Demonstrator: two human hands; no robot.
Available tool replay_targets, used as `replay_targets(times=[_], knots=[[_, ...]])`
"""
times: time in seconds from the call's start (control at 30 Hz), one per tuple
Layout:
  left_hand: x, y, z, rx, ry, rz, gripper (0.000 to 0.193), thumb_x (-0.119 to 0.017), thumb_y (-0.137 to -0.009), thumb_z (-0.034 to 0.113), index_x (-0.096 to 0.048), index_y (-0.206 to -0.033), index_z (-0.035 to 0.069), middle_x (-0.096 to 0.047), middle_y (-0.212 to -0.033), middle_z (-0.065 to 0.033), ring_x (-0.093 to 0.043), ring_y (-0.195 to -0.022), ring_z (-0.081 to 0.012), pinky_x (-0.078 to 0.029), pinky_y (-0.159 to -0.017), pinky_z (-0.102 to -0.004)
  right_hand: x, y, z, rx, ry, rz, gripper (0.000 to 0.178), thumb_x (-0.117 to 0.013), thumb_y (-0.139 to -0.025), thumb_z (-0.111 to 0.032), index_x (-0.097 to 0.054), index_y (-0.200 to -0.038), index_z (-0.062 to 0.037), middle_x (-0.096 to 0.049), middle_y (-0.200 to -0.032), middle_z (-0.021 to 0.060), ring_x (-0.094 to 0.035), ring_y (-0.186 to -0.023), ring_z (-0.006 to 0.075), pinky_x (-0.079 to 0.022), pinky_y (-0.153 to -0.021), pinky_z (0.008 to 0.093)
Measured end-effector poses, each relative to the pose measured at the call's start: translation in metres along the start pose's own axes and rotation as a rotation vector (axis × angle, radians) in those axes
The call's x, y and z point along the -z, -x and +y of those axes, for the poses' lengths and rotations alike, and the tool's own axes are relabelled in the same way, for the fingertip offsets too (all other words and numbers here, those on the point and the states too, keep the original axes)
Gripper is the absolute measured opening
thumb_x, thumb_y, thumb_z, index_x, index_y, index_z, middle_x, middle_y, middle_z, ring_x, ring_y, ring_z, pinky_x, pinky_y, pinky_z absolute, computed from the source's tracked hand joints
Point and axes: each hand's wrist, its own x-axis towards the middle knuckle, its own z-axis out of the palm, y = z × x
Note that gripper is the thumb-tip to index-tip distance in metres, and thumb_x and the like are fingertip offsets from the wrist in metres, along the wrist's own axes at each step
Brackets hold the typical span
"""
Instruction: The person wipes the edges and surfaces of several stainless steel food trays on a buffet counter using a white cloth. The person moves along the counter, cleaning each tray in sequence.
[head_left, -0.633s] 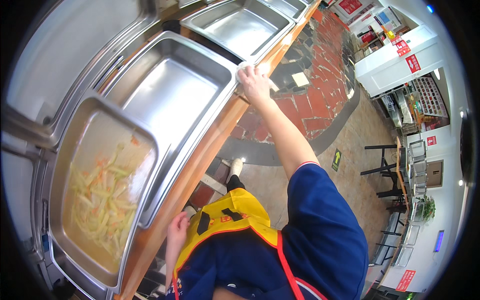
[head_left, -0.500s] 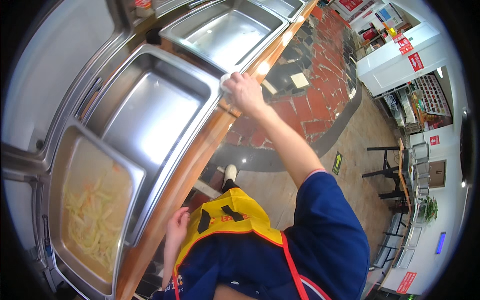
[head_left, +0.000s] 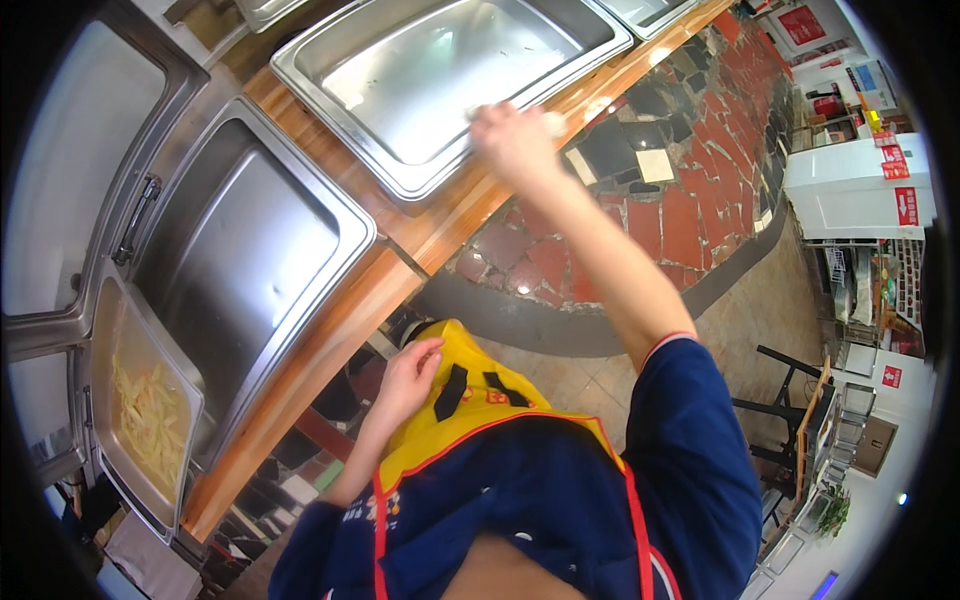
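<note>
My right hand (head_left: 510,150) is closed over a white cloth (head_left: 553,123), which pokes out past the fingers; motion smears it somewhat. It is at the near edge of a shallow steel pan (head_left: 440,60) set in the wooden counter. My left hand (head_left: 408,378) hangs in front of the yellow apron (head_left: 460,395), touching no pan, its fingers loosely extended with nothing in them. Left of it sits a second steel pan (head_left: 235,240) with bare metal inside. Beyond that, a smaller steel pan (head_left: 194,392) holds pale, shredded food (head_left: 150,420) in liquid.
The wooden counter edge (head_left: 330,320) runs diagonally between me and the pans. Raised steel lids (head_left: 85,170) stand along the left. Red and dark stone tiles (head_left: 560,255) cover the floor at the right. A black-legged table (head_left: 790,410) stands farther right.
My right hand has moved with the cloth from the corner between the two large pans to the far pan's near edge. My body has shifted along the counter; my left hand has risen slightly.
</note>
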Motion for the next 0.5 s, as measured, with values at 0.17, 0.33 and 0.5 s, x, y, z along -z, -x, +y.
replay_targets(times=[0.17,0.33,0.5], knots=[[-0.033,-0.062,0.039,-0.132,-0.031,-0.137,0.025,-0.058,-0.09,0.011,-0.061,-0.113,0.001,-0.063,-0.096,-0.0165,-0.065,-0.08,-0.0278,-0.051,-0.072,-0.0317,0.014,0.021,-0.056,0.162,-0.381,0.126,0.017,-0.057,-0.074,-0.016,-0.059,-0.09,-0.0128,-0.055,-0.099,0.0036,-0.055,-0.092,0.0201,-0.042,-0.072,0.0371],[-0.056,-0.118,0.063,-0.107,-0.062,-0.189,0.025,-0.056,-0.093,0.009,-0.059,-0.116,0.0,-0.063,-0.098,-0.0117,-0.064,-0.086,-0.0179,-0.051,-0.076,-0.0277,-0.037,0.013,0.075,-0.054,-0.111,0.148,0.032,-0.058,-0.072,-0.012,-0.06,-0.104,-0.0112,-0.055,-0.097,0.0036,-0.055,-0.087,0.0213,-0.043,-0.072,0.0393],[-0.089,-0.182,0.071,-0.109,-0.019,-0.261,0.026,-0.058,-0.092,0.013,-0.061,-0.114,0.0,-0.065,-0.099,-0.0133,-0.065,-0.085,-0.0188,-0.051,-0.073,-0.0283,-0.078,-0.006,0.251,-0.228,0.217,-0.025,0.02,-0.062,-0.077,-0.021,-0.065,-0.094,-0.0114,-0.06,-0.097,0.0028,-0.058,-0.091,0.0226,-0.045,-0.075,0.0425]])
